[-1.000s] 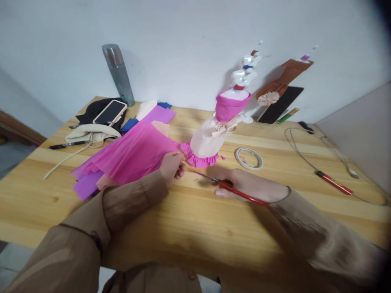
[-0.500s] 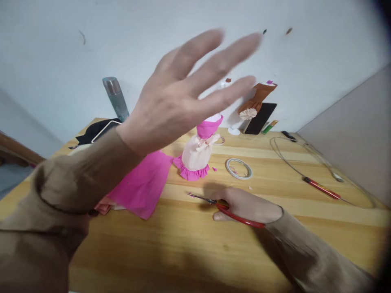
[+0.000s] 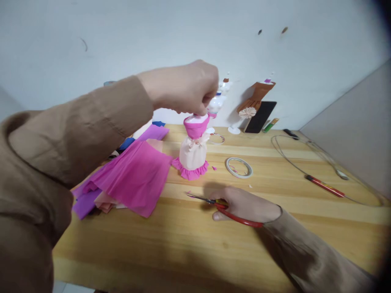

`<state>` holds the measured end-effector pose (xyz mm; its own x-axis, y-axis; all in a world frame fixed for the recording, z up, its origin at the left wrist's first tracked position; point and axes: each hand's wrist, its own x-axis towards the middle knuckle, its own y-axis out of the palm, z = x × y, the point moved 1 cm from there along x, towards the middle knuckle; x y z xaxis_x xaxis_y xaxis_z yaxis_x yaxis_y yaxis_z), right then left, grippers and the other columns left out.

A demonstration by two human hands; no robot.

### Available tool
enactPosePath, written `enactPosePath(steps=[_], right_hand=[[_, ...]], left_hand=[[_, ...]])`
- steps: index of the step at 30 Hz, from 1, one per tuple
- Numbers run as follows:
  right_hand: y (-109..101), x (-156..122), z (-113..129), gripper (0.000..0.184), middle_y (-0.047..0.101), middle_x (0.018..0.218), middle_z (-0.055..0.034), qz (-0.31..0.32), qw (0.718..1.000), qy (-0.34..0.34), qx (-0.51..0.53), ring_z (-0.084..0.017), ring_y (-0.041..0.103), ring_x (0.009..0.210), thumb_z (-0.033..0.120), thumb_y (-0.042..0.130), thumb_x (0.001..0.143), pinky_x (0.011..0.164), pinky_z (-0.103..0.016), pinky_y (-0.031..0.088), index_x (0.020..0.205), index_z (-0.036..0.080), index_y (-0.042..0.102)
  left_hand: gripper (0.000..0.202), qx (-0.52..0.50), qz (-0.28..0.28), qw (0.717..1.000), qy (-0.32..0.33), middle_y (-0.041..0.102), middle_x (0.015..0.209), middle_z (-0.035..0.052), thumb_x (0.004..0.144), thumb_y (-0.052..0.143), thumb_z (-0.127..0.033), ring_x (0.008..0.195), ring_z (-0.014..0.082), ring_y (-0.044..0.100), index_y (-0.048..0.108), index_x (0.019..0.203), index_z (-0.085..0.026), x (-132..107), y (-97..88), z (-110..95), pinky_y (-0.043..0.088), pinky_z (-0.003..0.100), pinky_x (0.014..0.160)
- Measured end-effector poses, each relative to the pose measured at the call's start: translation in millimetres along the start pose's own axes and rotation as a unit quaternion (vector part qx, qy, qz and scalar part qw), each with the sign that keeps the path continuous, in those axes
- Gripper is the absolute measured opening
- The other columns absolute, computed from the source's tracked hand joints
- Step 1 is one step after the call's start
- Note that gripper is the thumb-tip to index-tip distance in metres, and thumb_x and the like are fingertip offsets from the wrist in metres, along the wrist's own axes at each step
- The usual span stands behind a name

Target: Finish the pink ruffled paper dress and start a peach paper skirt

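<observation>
My left hand [image 3: 189,87] is closed around the top of a small dress form [image 3: 193,150]. The form stands upright, dressed in a pink bodice, a cream skirt with a bow at the waist and a ruffled pink hem. Its top end is hidden in my fingers. Low over the table, my right hand [image 3: 241,205] holds red-handled scissors [image 3: 241,219], their blades pointing left. A tiny pink scrap is by the blade tip. Pink crepe paper [image 3: 139,175] lies left of the form, on top of purple sheets [image 3: 87,203].
Right of the form lies a roll of tape [image 3: 227,167]. Farther back are a form in a brown dress [image 3: 259,93], a dark phone-like slab [image 3: 262,118] and a green glue stick [image 3: 270,125]. A red-handled tool with a cord [image 3: 325,186] lies at the right.
My left hand has come down from above, its spread fingers closing on the dress form's top. The form's top has shifted slightly left. My right hand with the scissors has stayed put.
</observation>
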<state>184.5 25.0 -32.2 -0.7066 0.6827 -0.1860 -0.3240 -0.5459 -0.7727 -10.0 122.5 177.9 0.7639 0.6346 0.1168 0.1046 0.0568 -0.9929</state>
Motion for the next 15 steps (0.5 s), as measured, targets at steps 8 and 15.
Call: enactPosePath(steps=[8,15], right_hand=[[-9.0,-2.2,-14.5,0.037,0.047,0.064,0.0029,0.046,0.993,-0.025,0.102,-0.011,0.04,0.058,0.051,0.062,0.084,0.051,-0.023,0.035,0.089,0.015,0.068],[-6.2,-4.1,-20.2,0.048,0.057,0.072,-0.0009,-0.141,0.963,-0.138,0.184,-0.013,0.05,0.058,0.058,0.057,0.085,0.054,-0.026,0.042,0.109,0.017,0.065]], left_hand=[[0.007,-0.279,-0.035,0.893,-0.352,0.058,0.057,-0.0018,0.073,0.062,-0.002,0.077,0.0114,0.057,0.068,0.071,0.001,-58.2,-8.7,30.3,0.036,0.015,0.068],[0.006,-0.471,-0.188,0.696,-0.508,0.06,0.053,-0.0025,0.082,0.062,-0.002,0.048,0.0024,0.049,0.066,0.078,0.001,-144.6,58.0,80.9,0.038,0.009,0.05]])
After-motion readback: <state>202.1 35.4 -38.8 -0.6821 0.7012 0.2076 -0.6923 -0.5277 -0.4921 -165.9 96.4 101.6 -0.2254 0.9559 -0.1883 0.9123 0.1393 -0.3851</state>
